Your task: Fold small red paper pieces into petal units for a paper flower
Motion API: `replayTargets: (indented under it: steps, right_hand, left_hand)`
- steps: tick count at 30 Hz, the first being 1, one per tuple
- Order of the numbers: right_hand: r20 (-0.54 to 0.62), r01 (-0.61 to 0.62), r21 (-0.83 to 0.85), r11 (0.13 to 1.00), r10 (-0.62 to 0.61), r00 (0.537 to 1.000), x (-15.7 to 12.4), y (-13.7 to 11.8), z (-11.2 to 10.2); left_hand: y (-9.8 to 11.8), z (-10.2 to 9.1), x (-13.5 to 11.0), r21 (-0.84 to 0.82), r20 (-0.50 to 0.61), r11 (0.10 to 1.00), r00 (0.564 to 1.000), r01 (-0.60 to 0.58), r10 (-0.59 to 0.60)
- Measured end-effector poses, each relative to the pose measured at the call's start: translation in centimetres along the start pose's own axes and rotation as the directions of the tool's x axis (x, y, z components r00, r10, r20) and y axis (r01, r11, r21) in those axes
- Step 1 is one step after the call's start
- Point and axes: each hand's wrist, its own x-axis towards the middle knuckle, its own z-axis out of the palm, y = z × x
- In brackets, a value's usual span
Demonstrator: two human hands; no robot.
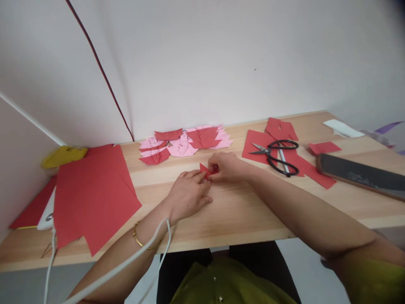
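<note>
A small folded piece of red paper lies on the wooden table in front of me, mostly covered by my fingers. My right hand pinches this paper between thumb and bent fingers from the right. From the left, my left hand rests flat on the table, its fingers stretched out and their tips touching the paper's near left edge. Behind both hands, cut pink paper pieces and red paper cutouts lie overlapping in a row along the wall.
Black-handled scissors lie half spread on red paper scraps at the right, beside a white pen. A dark long object is farther right. Large red sheets and a yellow item fill the left. A white cable crosses my left forearm.
</note>
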Motion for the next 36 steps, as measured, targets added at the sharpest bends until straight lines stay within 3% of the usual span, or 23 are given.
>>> replayTargets:
  steps: [16, 23, 29, 36]
  right_hand:
    - [0.039, 0.010, -0.079, 0.997, -0.007, 0.999, 0.0, -0.6, 0.2]
    - [0.132, 0.064, 0.105, 0.992, -0.078, 0.988, -0.5, 0.6, -0.9]
    - [0.050, 0.011, 0.046, 0.999, -0.013, 0.999, 0.0, 0.4, -0.2]
    - [0.064, -0.003, 0.076, 0.997, -0.002, 0.998, -0.1, 0.2, -0.4]
  left_hand:
    - [-0.9, 0.0, -0.2, -0.084, -0.023, 0.994, 0.997, -0.070, 0.068]
    - [-0.8, 0.1, -0.1, -0.105, -0.018, 0.994, 1.000, 0.003, -0.005]
    - [-0.4, 0.1, 0.0, -0.059, -0.024, 0.998, 0.999, -0.023, 0.022]
    - [-0.2, 0.1, 0.0, -0.033, -0.012, 0.999, 1.000, -0.015, 0.015]
